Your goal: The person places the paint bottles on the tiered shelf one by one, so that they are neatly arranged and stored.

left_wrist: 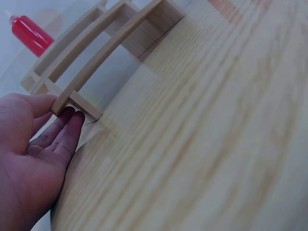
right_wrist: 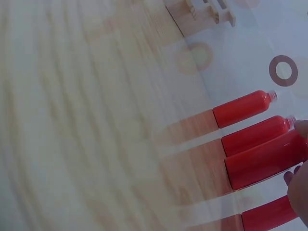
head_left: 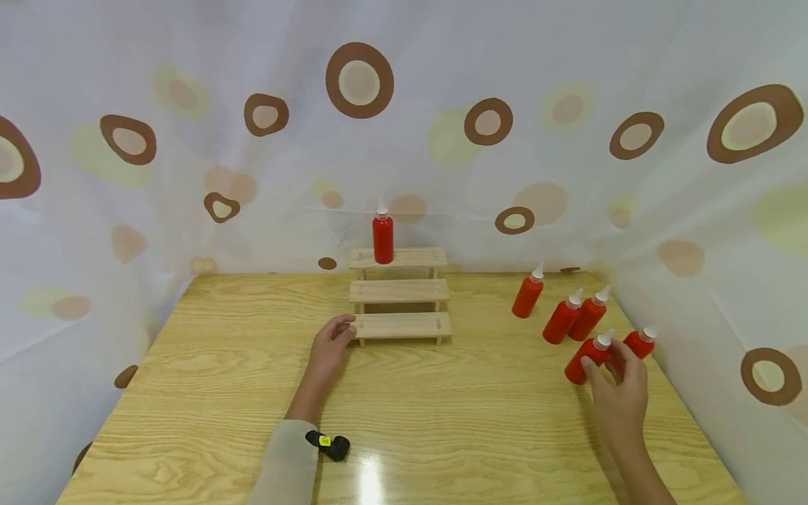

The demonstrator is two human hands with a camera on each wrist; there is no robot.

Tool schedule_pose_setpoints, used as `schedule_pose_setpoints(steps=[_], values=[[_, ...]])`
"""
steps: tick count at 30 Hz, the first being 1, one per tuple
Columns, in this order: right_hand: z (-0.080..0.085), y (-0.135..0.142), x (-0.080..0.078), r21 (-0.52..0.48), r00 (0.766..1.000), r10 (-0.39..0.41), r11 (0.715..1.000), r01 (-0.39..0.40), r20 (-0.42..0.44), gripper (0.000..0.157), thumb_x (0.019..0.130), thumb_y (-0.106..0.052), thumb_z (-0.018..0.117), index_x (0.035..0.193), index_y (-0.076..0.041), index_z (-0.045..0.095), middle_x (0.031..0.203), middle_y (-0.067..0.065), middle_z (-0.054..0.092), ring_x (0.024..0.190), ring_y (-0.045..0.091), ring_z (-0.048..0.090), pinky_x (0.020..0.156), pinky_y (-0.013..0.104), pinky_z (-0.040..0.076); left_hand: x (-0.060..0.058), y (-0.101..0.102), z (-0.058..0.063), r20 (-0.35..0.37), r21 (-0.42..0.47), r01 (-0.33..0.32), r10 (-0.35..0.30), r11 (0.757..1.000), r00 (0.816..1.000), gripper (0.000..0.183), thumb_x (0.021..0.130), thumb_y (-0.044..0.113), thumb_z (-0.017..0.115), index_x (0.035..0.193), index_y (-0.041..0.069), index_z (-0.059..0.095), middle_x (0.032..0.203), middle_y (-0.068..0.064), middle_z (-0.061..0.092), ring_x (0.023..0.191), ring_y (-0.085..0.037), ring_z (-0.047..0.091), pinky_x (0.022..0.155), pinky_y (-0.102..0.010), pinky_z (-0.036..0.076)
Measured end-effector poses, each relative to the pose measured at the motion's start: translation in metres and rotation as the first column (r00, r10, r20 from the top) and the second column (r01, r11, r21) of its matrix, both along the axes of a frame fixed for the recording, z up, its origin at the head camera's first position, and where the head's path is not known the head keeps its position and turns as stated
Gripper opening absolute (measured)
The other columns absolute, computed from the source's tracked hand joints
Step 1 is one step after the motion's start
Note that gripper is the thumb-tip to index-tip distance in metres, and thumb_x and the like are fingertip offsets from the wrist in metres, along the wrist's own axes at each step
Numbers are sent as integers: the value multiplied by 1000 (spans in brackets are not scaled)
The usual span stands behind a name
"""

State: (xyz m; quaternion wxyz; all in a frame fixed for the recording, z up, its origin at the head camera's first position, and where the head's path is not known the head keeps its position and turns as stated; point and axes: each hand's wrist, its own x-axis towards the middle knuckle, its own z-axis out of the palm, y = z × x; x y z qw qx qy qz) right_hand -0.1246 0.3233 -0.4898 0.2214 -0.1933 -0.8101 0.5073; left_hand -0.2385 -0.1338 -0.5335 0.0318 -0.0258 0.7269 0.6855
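Observation:
A three-step wooden rack [head_left: 401, 325] stands at the back middle of the table. My left hand [head_left: 331, 340] pinches the left end of its lowest step, thumb above and fingers underneath in the left wrist view. One red squeeze bottle [head_left: 382, 240] with a white cap is upright on the top step, left of its middle. At the right, my right hand [head_left: 621, 393] holds another red squeeze bottle [head_left: 578, 366] by its upper part, thumb on the near left side and fingers behind. This bottle has a white pointed nozzle and stands upright in the right wrist view.
Several more red bottles stand on the right of the table: a single one [head_left: 527, 296] nearer the rack, a close pair [head_left: 560, 322], and one [head_left: 642, 344] partly hidden behind my right hand. A patterned white sheet [head_left: 429, 84] surrounds the wood-grain table [head_left: 442, 421].

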Motion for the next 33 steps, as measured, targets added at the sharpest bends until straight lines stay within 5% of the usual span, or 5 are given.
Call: schedule_pose_setpoints(steps=[10, 18, 24, 28, 33], values=[[-5, 4, -6, 4, 999, 1, 1000, -1, -48, 58, 97, -13, 67, 149, -12, 44, 141, 3, 46, 125, 15, 51, 98, 7, 43, -2, -1, -2, 9, -10, -8, 8, 1000, 1000, 34, 103, 24, 60, 135, 12, 61, 128, -13, 60, 116, -25, 58, 103, -41, 46], [-5, 1, -6, 54, 1000, 4, 999, -2, -30, 56, 98, -17, 67, 149, -14, 45, 141, 5, 49, 122, 13, 51, 97, 6, 43, 10, 2, 23, 27, -16, 10, -10, 1000, 1000, 35, 104, 16, 57, 137, 5, 59, 127, -17, 60, 116, -27, 58, 104, -45, 46], [-1, -9, -13, 63, 993, 60, 997, -54, -98, 56, 95, -14, 70, 147, -12, 48, 139, 3, 52, 118, 4, 52, 94, 5, 44, 16, 3, 33, 26, -19, 20, -19, 1000, 999, 35, 104, 17, 57, 137, 4, 59, 131, -18, 58, 119, -29, 57, 106, -46, 45], [7, -19, -24, 97, 985, 112, 990, -99, -134, 57, 94, -14, 72, 146, -12, 49, 137, 2, 53, 116, 3, 51, 95, 6, 45, 14, 1, 30, 28, -22, 25, -24, 999, 999, 36, 104, 18, 56, 138, 5, 58, 134, -18, 56, 121, -30, 56, 107, -47, 45], [17, -34, -40, 103, 954, 215, 975, -197, -210, 59, 92, -8, 73, 146, -10, 49, 133, 3, 55, 112, 2, 52, 95, 7, 45, 4, 0, 10, 25, -16, 21, -21, 1000, 999, 37, 104, 20, 57, 139, 6, 57, 133, -18, 57, 121, -31, 56, 107, -48, 44]])
